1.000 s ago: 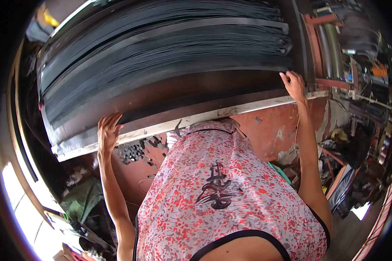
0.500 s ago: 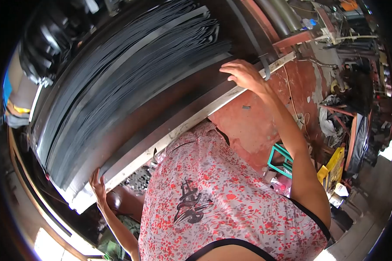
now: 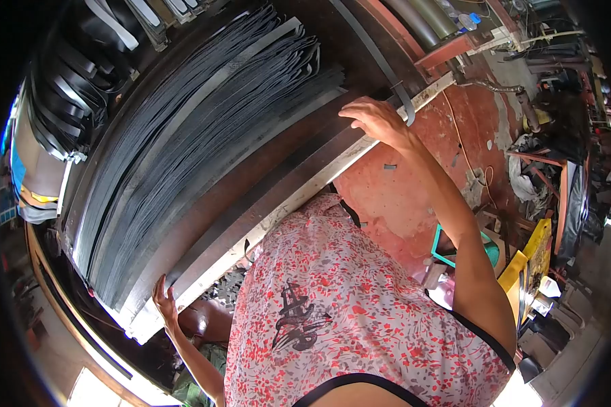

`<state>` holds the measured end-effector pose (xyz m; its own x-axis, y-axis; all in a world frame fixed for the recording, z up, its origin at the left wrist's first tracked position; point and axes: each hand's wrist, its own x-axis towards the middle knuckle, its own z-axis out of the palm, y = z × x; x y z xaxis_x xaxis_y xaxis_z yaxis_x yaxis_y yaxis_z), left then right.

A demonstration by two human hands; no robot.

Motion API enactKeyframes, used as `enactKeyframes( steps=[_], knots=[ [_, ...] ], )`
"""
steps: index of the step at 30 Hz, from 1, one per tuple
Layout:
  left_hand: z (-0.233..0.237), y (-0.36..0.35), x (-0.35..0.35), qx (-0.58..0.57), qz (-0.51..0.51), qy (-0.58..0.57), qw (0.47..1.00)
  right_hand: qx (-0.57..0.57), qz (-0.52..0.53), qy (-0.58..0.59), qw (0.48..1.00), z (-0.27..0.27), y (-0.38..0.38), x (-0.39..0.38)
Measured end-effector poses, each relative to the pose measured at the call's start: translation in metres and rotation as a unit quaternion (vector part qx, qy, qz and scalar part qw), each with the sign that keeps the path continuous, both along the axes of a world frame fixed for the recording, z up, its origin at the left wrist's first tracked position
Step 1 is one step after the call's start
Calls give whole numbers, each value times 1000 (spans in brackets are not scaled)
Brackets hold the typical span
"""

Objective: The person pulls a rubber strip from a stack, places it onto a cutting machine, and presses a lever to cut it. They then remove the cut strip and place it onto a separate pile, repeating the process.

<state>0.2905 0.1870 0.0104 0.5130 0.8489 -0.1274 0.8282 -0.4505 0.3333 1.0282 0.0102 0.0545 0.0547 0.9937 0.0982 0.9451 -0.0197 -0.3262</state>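
A long dark strip [image 3: 254, 198] lies flat along the near edge of the brown table [image 3: 204, 227]. My left hand [image 3: 165, 303] is at its near left end, fingers extended and thumb apart. At the other end my right hand [image 3: 379, 122] rests with fingers stretched over the strip and thumb spread from them; the fingertips partly cover that end. Beyond the strip lies a thick stack of long black strips [image 3: 204, 142], fanned and uneven at its right end. One wider grey strip [image 3: 210, 91] lies on top of it.
A pale edge rail [image 3: 299, 197] borders the table in front of my body. A narrow grey band [image 3: 370, 47] hangs over the edge beside my right hand. Black strips [image 3: 68, 102] hang at the far left. A green frame [image 3: 448, 254] and yellow piece [image 3: 536, 254] stand right.
The camera view has shifted a little, so the table and stack sit differently in the frame. Both hands stay near the two ends of the strip, in much the same pose.
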Motion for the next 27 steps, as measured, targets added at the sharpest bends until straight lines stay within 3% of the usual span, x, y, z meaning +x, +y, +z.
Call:
enactKeyframes(
  steps=[5,12,27],
  knots=[
    [-5,-4,-7,8,-3,-6,1000,6,19,0,1000,1,-2,-3],
    [-2,-13,-3,7,24,-4,1000,-43,-84,-27,995,-3,-15,17],
    [-5,-18,3,6,24,5,1000,-59,-88,-37,994,-8,-26,32]
  ],
)
